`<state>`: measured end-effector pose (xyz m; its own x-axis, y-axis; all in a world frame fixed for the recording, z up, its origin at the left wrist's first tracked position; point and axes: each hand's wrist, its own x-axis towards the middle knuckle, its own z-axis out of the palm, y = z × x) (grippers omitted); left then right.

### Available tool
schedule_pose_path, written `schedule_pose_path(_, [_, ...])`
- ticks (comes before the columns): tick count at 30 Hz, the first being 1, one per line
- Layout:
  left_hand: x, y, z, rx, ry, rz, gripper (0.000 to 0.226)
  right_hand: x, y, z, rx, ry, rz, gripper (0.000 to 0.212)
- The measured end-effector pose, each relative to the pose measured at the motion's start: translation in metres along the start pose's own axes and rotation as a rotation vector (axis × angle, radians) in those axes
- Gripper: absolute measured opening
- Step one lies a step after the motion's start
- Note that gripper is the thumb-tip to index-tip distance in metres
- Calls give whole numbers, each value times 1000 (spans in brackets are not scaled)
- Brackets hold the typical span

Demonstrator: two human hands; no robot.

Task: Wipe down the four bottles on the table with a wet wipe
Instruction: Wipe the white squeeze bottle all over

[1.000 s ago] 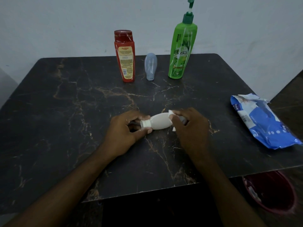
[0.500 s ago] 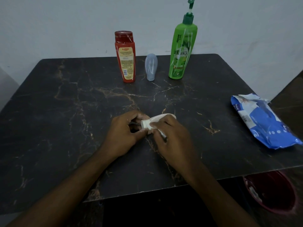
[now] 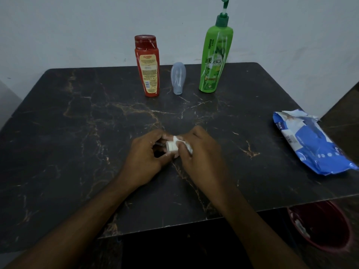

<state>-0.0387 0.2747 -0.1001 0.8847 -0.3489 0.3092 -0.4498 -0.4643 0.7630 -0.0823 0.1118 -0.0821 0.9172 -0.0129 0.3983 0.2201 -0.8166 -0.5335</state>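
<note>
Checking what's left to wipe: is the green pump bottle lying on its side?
No, the green pump bottle stands upright near the back edge of the table, untouched by either hand.

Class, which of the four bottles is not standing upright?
The small white plastic bottle, gripped sideways between the left hand and right hand; the red plastic bottle, translucent grey-blue bottle and green pump bottle stand upright, untouched.

Left hand (image 3: 144,154) grips white bottle (image 3: 172,146) cap end; right hand (image 3: 200,152) wraps wet wipe (image 3: 188,148) round body (mostly hidden).
</note>
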Motion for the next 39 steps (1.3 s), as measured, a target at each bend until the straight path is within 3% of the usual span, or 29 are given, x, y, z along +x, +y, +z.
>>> schedule_pose_path(7, [0, 1, 0, 14, 18, 16, 33, 7, 36, -8, -2, 132, 250, 24])
schedule_pose_path(14, [-1, -2, 1, 57, 18, 24, 31, -2, -4, 6, 121, 14, 50, 17])
schedule_pose_path(20, [0, 0, 0, 58, 16, 15, 30, 7, 28, -6, 85, 82, 142, 22])
schedule_pose_path(24, [0, 0, 0, 47, 16, 14, 29, 14, 53, -13, 187, 107, 247, 18])
schedule_pose_path(27, [0, -2, -1, -12, 9, -13, 29, 18, 62, -21, 364, 17, 299, 17])
schedule_pose_path(30, [2, -3, -3, -153, 14, -74, 27, 22, 62, -33, 763, -86, 438, 13])
schedule_pose_path(34, [5, -8, -7, -339, 0, -108, 26, 30, 63, -45, 1119, -209, 590, 15])
schedule_pose_path(37, [7, -12, -9, -465, 14, -118, 26, 37, 58, -44, 1266, -225, 603, 17])
schedule_pose_path(39, [8, -12, -10, -522, 24, -133, 26, 40, 56, -42, 1240, -223, 574, 16])
